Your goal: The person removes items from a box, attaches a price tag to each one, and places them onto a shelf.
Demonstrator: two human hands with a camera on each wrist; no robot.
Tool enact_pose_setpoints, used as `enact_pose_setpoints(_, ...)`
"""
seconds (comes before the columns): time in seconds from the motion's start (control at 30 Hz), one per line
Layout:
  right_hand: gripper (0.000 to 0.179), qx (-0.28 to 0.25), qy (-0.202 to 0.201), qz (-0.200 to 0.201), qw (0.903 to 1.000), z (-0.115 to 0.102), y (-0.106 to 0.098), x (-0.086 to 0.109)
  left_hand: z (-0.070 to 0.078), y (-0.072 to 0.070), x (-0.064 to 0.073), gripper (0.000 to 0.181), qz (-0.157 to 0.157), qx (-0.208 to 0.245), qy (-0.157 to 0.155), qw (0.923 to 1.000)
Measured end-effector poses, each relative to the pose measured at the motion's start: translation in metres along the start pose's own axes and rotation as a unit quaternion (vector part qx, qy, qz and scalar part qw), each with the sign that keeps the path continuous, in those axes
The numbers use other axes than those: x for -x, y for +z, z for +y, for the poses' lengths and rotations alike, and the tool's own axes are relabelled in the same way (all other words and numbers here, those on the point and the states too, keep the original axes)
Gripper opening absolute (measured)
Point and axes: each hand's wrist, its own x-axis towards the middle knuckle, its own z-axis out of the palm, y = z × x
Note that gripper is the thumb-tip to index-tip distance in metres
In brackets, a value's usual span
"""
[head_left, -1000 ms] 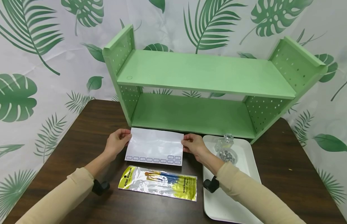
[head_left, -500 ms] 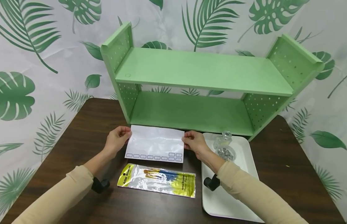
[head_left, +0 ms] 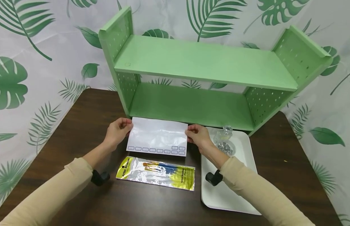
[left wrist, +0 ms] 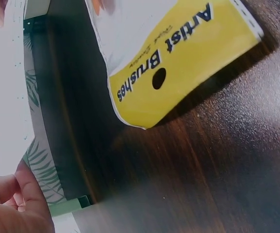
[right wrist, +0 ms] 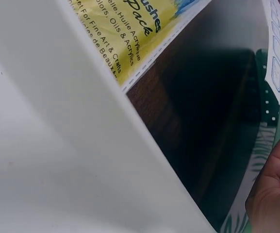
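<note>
A white paper sheet (head_left: 158, 135) with small blue-outlined boxes along its lower edge is held in front of the green shelf. My left hand (head_left: 117, 133) pinches its left edge between thumb and fingers. At the opposite edge, the right hand (head_left: 199, 138) has the same kind of pinch. In the left wrist view the sheet (left wrist: 6, 97) appears raised above the table, with the left hand (left wrist: 18, 208) at its corner. The right wrist view shows the right hand (right wrist: 273, 194) at the printed end. Nearer me lies a flat pack of artist brushes (head_left: 155, 172).
A green two-level shelf (head_left: 203, 59) with perforated sides stands at the back of the dark wooden table (head_left: 129, 204). To the right, partly under my right forearm, a white tray (head_left: 228, 194) holds a clear glass bottle (head_left: 227, 131) and a small dish of silvery pieces (head_left: 226, 147).
The head view has tilted down, so the scene sits higher in it. Both hands keep their pinch on the paper sheet, which stays in front of the shelf.
</note>
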Motion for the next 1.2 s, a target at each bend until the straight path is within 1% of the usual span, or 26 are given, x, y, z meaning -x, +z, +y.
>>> enact_pose_setpoints(0.2,0.021,-0.013,0.011,-0.010,0.9998,-0.001,0.000,0.004,0.002,-0.004,-0.001,0.026,-0.007,-0.010,-0.012,0.9999)
enact_pose_setpoints(0.33,0.026,-0.035,0.004,-0.019,0.9992,0.001,-0.003,0.006,0.003,-0.004,-0.003,0.028,-0.006,0.002,-0.012,0.9999)
enact_pose_setpoints(0.47,0.033,-0.037,0.005,-0.037,0.9986,0.003,-0.007,0.011,0.003,-0.004,-0.004,0.025,-0.001,0.015,-0.018,0.9997)
enact_pose_setpoints(0.5,0.035,-0.031,0.005,-0.042,0.9986,0.004,-0.008,0.013,0.003,-0.004,-0.004,0.024,0.007,0.021,-0.019,0.9996)
enact_pose_setpoints(0.6,0.039,-0.004,0.002,-0.051,0.9987,0.005,-0.009,0.019,0.002,-0.004,-0.005,0.021,0.013,0.031,-0.018,0.9993)
enact_pose_setpoints(0.77,0.040,0.059,-0.012,-0.049,0.9970,0.007,-0.009,0.028,0.001,-0.008,-0.006,0.026,0.011,0.043,-0.013,0.9989)
enact_pose_setpoints(0.9,0.039,0.075,-0.025,-0.046,0.9958,0.008,-0.006,0.036,0.001,-0.010,-0.006,0.027,0.022,0.054,-0.015,0.9982)
enact_pose_setpoints(1.0,0.040,0.060,-0.031,-0.048,0.9966,0.009,-0.001,0.042,0.002,-0.012,-0.005,0.027,0.027,0.058,-0.022,0.9977)
enact_pose_setpoints(1.1,0.045,0.027,-0.020,-0.051,0.9981,0.009,0.004,0.048,0.003,-0.014,-0.004,0.029,0.028,0.065,-0.034,0.9969)
enact_pose_setpoints(1.2,0.051,-0.008,-0.010,-0.047,0.9988,0.010,0.010,0.052,0.002,-0.014,-0.003,0.028,0.036,0.085,-0.043,0.9948)
